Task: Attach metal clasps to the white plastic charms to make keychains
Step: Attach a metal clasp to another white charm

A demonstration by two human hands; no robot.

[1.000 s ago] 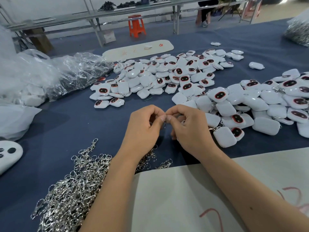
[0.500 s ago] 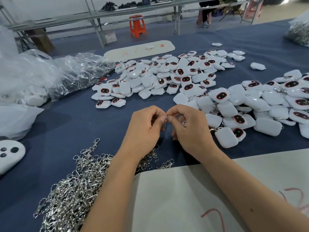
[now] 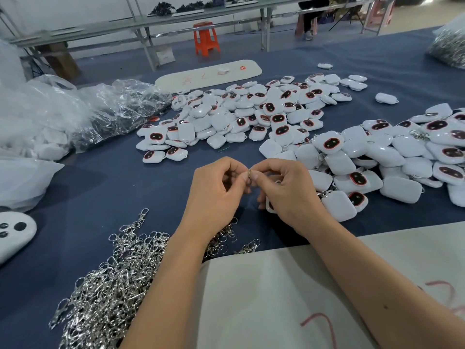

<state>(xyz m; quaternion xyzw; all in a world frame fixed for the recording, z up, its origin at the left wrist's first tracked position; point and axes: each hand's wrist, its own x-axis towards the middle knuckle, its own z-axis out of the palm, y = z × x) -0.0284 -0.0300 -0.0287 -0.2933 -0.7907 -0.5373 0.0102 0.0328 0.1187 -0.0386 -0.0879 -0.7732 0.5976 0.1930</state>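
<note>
A small metal ring (image 3: pixel 249 173) is pinched between the fingertips of both hands, which meet above the blue cloth of the table (image 3: pixel 100 187). The left hand (image 3: pixel 216 190) is curled, its thumb and forefinger closed on the ring from the left. The right hand (image 3: pixel 289 190) is curled likewise, its thumb and forefinger pressed on the ring from the right, and a white charm (image 3: pixel 269 207) is tucked under its palm, only an edge of it being seen. Whether the ring is already threaded through the charm cannot be told.

A heap of loose metal clasps (image 3: pixel 110 280) is spread on the cloth beneath and to the left of the left forearm. 2 heaps of white charms are laid out beyond the hands: the far pile (image 3: pixel 251 114) in the middle of the table, and the near pile (image 3: pixel 392 157) just beside the right hand, where small rings can be made out on some pieces (many lie face up, showing a dark oval with a red rim). 1 stray charm (image 3: pixel 386 98) is set apart behind them.

Crumpled clear plastic bags (image 3: pixel 75 112) are heaped at the left edge. A pale sheet (image 3: pixel 264 298) marked with red strokes is lying under the forearms, and an orange stool (image 3: pixel 206 37) stands on the floor beyond the table.
</note>
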